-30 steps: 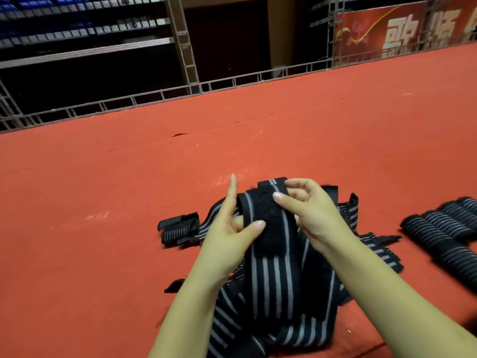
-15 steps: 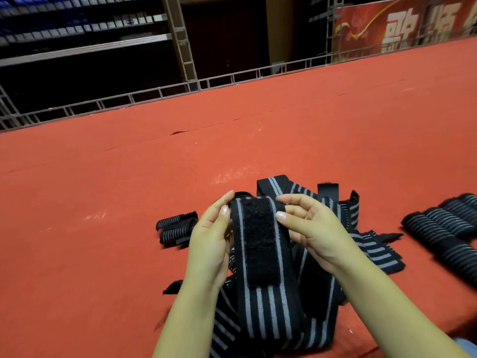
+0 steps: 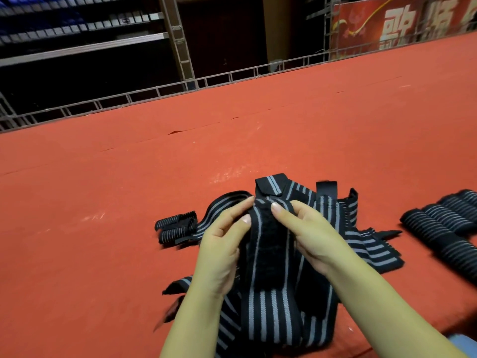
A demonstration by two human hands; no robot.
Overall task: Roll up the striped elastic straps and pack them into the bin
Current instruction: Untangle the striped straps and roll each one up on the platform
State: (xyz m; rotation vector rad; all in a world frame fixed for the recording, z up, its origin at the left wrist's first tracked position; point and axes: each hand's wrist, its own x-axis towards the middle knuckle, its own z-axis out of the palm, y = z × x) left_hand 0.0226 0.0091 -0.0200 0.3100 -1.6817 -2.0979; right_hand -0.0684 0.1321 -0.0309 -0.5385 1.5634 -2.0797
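Gripping: left hand (image 3: 222, 251) and right hand (image 3: 307, 236) pinch the strap (image 3: 265, 254) top (fuzzy patch facing up)
Beneath: loose straps (image 3: 361, 244)
Right: rolled straps (image 3: 444, 226)

Overhead light is hitting the carpet (image 3: 108, 228) evenly and leaving soft shadows under the hands. The stands (image 3: 77, 47) behind are sitting in near-dark. Wide-angle lens is bowing the rail (image 3: 232, 76). Rolls (image 3: 449, 228) at right edge are smearing with motion blur; centre is staying sharp.

1 head-worn view — looking forward and down, close over the red surface (image 3: 103, 215).
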